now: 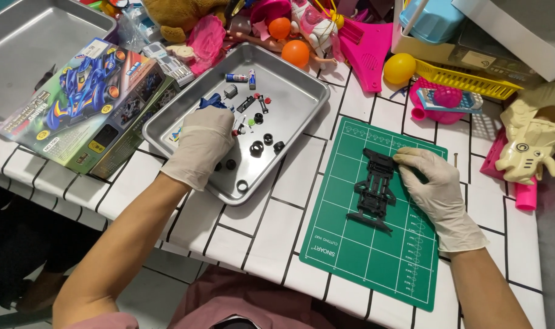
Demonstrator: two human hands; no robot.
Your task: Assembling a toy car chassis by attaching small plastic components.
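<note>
My left hand [201, 143], in a pale glove, reaches into a metal tray [302, 91] and hovers over small parts: black wheels [257, 148], red and green bits and a blue piece [211, 102]. Its fingers curl downward; whether they hold anything is hidden. My right hand [433, 183], also gloved, rests on a green cutting mat [350, 244] with its fingertips pressing the upper end of a black toy car chassis [373, 186] that lies flat on the mat.
A colourful toy car kit box [85, 103] lies left of the tray, with a second metal tray [27, 42] behind it. Toys crowd the far edge: orange balls [295, 53], a yellow ball [398, 67], pink plastic pieces, a cream toy [536, 137].
</note>
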